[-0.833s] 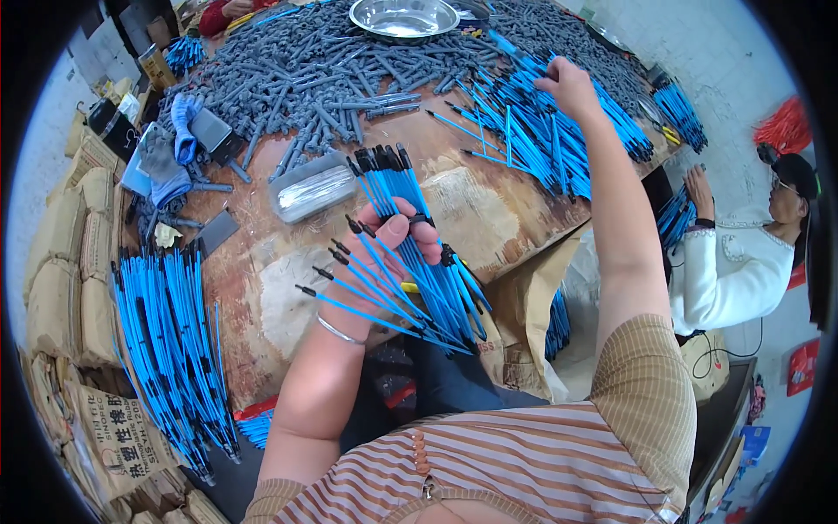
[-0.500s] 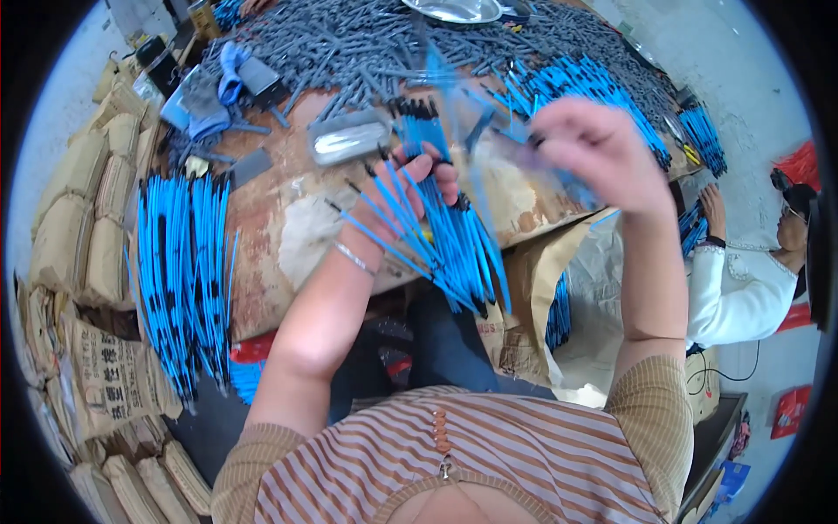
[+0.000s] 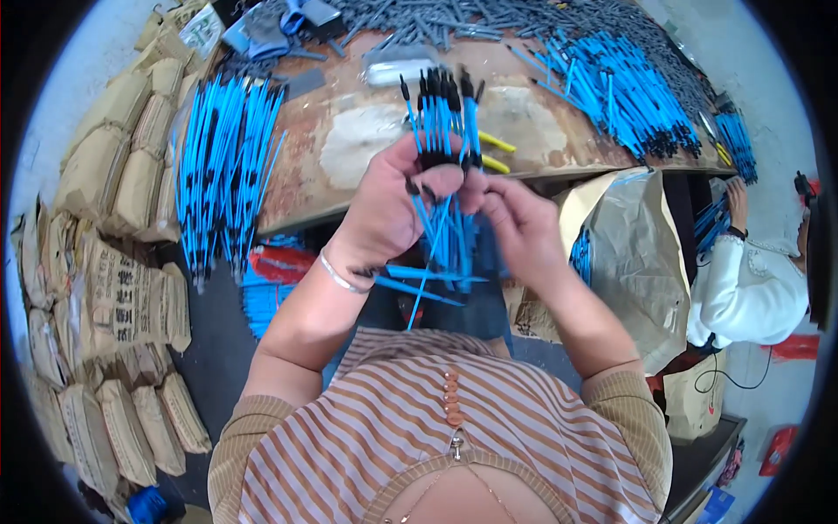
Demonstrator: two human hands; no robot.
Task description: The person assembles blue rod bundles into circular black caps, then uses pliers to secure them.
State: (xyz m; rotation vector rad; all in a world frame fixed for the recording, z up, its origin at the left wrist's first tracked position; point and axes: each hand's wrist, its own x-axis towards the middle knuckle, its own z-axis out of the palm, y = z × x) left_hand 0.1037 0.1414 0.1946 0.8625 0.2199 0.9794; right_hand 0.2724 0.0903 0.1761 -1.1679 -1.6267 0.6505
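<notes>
My left hand (image 3: 393,196) is closed around a bundle of thin blue rods (image 3: 445,113) with black tips, held up in front of me. The tips stand above my fingers, while the rods' lower lengths hang below, a few splayed sideways. Against the bundle's right side, my right hand (image 3: 524,227) has thumb and fingers pinched together on a blue rod (image 3: 470,118). Its fingertips partly hide the grip. Behind the bundle on the table lies a tool with yellow handles (image 3: 496,153).
More blue rods lie at the table's left edge (image 3: 229,166) and right (image 3: 620,96). Grey pieces (image 3: 489,17) cover the far side. A clear-topped tray (image 3: 400,68) sits behind the bundle. An open paper sack (image 3: 642,253) stands at right, near a co-worker (image 3: 742,284); stacked sacks (image 3: 109,166) at left.
My right hand has come down and left from above the table's right side to the bundle. My left hand still holds the bundle, now more upright. The view has shifted.
</notes>
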